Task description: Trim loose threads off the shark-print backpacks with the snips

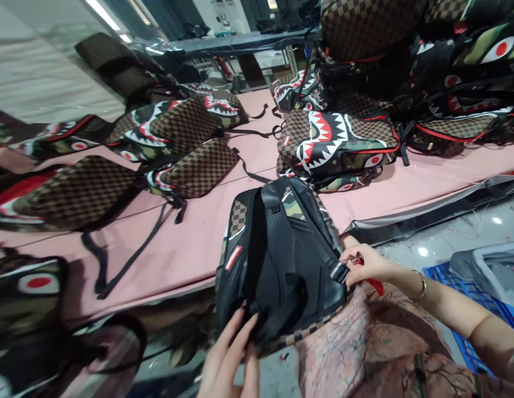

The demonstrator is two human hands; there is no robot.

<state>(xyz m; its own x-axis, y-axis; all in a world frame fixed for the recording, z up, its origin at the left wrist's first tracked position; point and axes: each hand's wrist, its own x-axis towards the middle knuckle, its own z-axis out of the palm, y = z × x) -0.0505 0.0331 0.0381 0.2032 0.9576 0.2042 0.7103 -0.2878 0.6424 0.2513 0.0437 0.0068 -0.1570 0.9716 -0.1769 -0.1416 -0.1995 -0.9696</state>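
Note:
A black backpack (285,249) with checkered and camouflage side panels lies with its strap side up, across the table's front edge. My left hand (234,354) is at its lower left corner, fingers apart, fingertips against the dark strap there. At the right side of the bag my right hand (364,265) is closed in a pinch near the strap's buckle end. Something small with red handles (375,286) shows under the right hand's fingers; its tip is too small to make out.
The pink table (190,237) bears several checkered backpacks with shark mouths, such as one at the centre right (323,138). More bags are piled at the back right. A blue crate (468,342) stands on the floor at the right. Loose straps trail across the table.

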